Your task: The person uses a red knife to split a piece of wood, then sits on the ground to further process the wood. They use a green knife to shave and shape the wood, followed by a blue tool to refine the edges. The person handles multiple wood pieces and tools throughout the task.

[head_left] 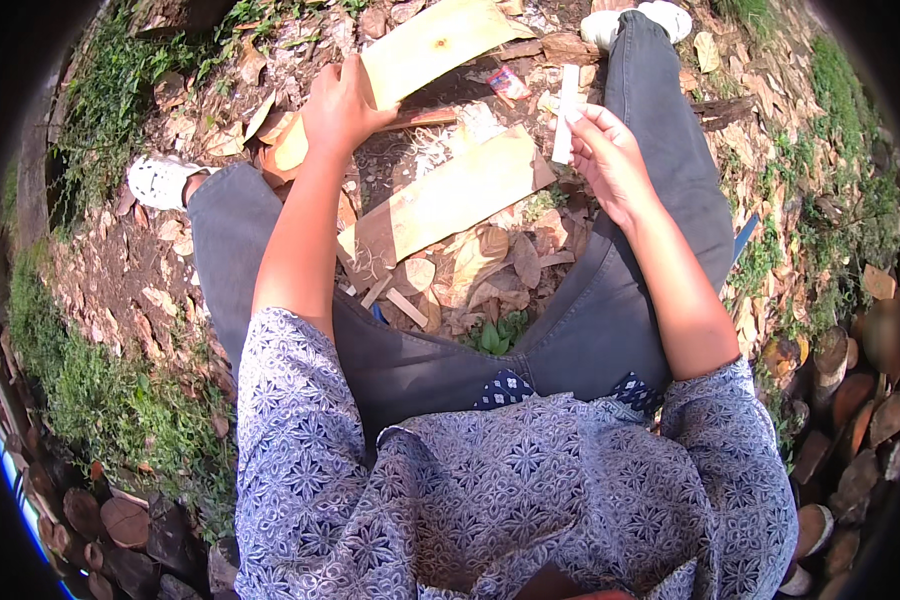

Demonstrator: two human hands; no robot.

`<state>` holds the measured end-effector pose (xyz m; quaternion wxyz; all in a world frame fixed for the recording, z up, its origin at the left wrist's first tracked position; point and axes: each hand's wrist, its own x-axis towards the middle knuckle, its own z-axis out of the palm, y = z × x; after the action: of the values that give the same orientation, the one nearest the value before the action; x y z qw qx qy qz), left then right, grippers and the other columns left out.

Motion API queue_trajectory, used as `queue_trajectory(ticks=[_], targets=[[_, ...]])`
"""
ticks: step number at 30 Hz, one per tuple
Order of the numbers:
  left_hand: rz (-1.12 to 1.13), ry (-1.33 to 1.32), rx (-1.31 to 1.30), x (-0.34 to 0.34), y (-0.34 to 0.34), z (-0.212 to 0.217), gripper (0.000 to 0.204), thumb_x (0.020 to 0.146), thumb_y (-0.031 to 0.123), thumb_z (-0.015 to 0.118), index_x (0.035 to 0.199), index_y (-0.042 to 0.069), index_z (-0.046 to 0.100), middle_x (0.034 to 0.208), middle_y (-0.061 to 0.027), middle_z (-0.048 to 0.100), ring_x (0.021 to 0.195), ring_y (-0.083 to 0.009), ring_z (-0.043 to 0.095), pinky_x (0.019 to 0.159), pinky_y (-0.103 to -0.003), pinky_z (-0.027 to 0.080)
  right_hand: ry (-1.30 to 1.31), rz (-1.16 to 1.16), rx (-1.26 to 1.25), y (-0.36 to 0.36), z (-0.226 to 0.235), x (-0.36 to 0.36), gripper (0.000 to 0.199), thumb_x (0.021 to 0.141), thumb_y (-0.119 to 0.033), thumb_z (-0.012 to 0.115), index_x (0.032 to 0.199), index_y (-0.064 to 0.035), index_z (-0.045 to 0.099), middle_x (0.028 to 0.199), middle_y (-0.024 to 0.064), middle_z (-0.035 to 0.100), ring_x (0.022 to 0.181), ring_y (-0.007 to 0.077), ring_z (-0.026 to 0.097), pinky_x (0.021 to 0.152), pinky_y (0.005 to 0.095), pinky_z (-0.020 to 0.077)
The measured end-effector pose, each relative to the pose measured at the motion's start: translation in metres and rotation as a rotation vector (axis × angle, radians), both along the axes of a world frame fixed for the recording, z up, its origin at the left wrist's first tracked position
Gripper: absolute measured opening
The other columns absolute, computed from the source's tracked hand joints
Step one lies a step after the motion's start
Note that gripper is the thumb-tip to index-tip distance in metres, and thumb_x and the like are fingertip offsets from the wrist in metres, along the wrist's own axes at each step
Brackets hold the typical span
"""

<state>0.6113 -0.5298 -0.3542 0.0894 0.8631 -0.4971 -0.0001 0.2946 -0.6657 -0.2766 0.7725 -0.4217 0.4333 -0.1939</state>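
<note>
My left hand (pixel 342 108) is closed on the near left end of a pale wooden board (pixel 440 45), its thumb along the near edge. The board slants away to the upper right and has a small knot. In my right hand (pixel 608 155), thumb and fingers pinch a thin, flat white strip (pixel 564 135), held nearly upright just right of the boards. A second wooden board (pixel 455 195) lies tilted on the ground between my legs, its lower left end in shadow. Neither hand touches that second board.
Pale shavings (pixel 432 160) and dry leaves (pixel 480 258) cover the ground around the boards. A small red wrapper (pixel 508 84) lies near the far board. My outstretched legs flank the spot. Stacked logs (pixel 125 522) stand behind at both sides, with grass (pixel 100 390) to the left.
</note>
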Motion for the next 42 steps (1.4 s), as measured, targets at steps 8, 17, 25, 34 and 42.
queue_trajectory(ticks=[8,17,25,34,42], targets=[[0.065,0.188,0.279,-0.101,0.01,0.041,0.092,0.059,0.064,0.082,0.13,0.012,0.055,0.119,-0.0159,0.062,0.109,-0.0324,0.063,0.088,-0.045,0.056,-0.14,-0.235,-0.159,0.004,0.016,-0.003,0.037,0.092,-0.015,0.07,0.122,-0.0012,0.053,0.096,0.0052,0.067,0.079,0.0102,0.063,0.071,0.0248,0.0519],[-0.033,0.175,0.379,-0.123,0.075,0.023,0.095,0.057,0.06,0.085,0.136,0.017,0.054,0.126,-0.0106,0.061,0.12,-0.03,0.058,0.097,-0.043,0.052,0.097,0.025,-0.191,0.026,-0.035,-0.013,0.041,0.095,-0.019,0.067,0.129,-0.0024,0.053,0.104,0.0047,0.068,0.085,0.0121,0.064,0.078,0.0283,0.0525],[-0.227,0.114,-0.127,-0.042,0.059,0.039,0.091,0.056,0.051,0.089,0.133,0.016,0.056,0.124,-0.011,0.061,0.115,-0.0322,0.06,0.091,-0.045,0.054,0.025,-0.187,-0.234,-0.006,-0.063,0.011,0.035,0.097,-0.015,0.037,0.119,0.0045,0.055,0.096,0.0127,0.064,0.083,0.0227,0.065,0.078,0.0364,0.055],[-0.247,0.094,-0.057,-0.058,0.066,0.037,0.09,0.057,0.05,0.088,0.135,0.017,0.055,0.124,-0.0111,0.06,0.116,-0.0309,0.059,0.092,-0.044,0.054,0.271,0.073,-0.296,-0.002,-0.07,0.008,0.028,0.093,-0.029,0.065,0.111,-0.008,0.06,0.087,-0.0018,0.059,0.072,0.0083,0.053,0.065,0.025,0.0439],[0.012,0.332,0.264,-0.139,0.094,0.018,0.097,0.058,0.048,0.086,0.141,0.015,0.048,0.129,-0.0155,0.057,0.12,-0.0338,0.056,0.099,-0.044,0.052,0.729,0.274,-0.481,-0.021,-0.109,-0.015,0.043,0.082,-0.034,0.07,0.11,-0.0011,0.068,0.101,0.0112,0.072,0.095,0.021,0.067,0.086,0.0341,0.0495]])
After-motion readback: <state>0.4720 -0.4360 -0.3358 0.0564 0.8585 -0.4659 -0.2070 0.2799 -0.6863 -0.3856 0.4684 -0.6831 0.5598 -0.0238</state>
